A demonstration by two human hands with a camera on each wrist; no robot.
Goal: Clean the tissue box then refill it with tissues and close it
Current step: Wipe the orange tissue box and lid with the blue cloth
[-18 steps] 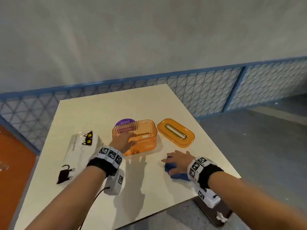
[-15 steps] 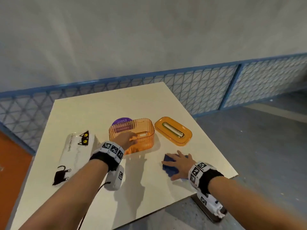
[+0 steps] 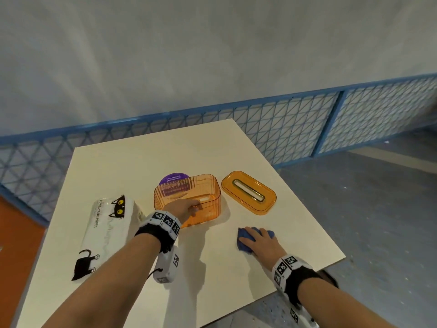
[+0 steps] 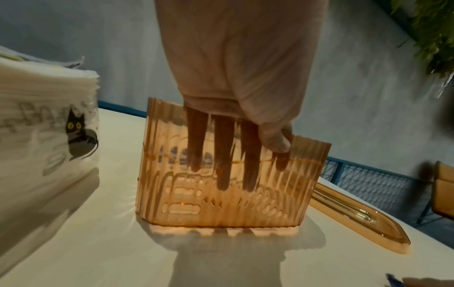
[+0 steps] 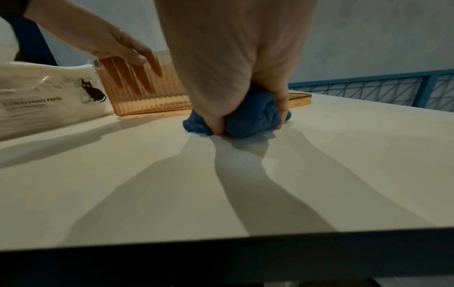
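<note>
The orange see-through tissue box (image 3: 208, 185) stands open on the table, with nothing in it but my fingers. My left hand (image 3: 188, 207) pinches its near wall, fingers (image 4: 223, 165) inside and thumb (image 4: 277, 139) outside. The box's slotted lid (image 3: 267, 202) lies flat to its right. A white tissue pack with black cats (image 3: 104, 233) lies left of the box. My right hand (image 3: 260, 242) presses down on a crumpled blue cloth (image 3: 243, 243) near the table's right front, its fingers curled round the cloth (image 5: 250, 118).
A purple round disc (image 3: 173, 178) lies just behind the box. The cream table (image 3: 142, 162) ends close to my right wrist. A blue mesh fence (image 3: 295, 129) runs behind the table, and grey floor lies to the right.
My right hand's spread fingers have drawn in around the blue cloth. The left hand keeps its hold on the box wall. The head view has shifted a little.
</note>
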